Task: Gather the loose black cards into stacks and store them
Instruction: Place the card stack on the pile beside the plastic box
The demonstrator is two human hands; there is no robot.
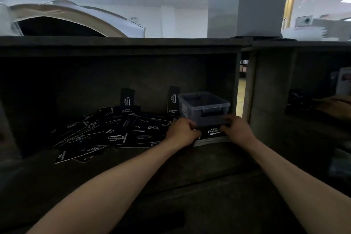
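Black cards (114, 135) lie scattered across the counter (171, 167) at left, the pile ending just beside the left hand (181, 132). Its curled fingers grip one end of a squared stack (212, 136), long axis side to side; the right hand (236, 129) grips the other end likewise. Clear bin (205, 108) stands just behind.

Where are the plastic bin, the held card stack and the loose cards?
plastic bin (207, 120): head view, front wall.
card stack (212, 132): head view, top card.
loose cards (117, 137): head view, middle of the heap.
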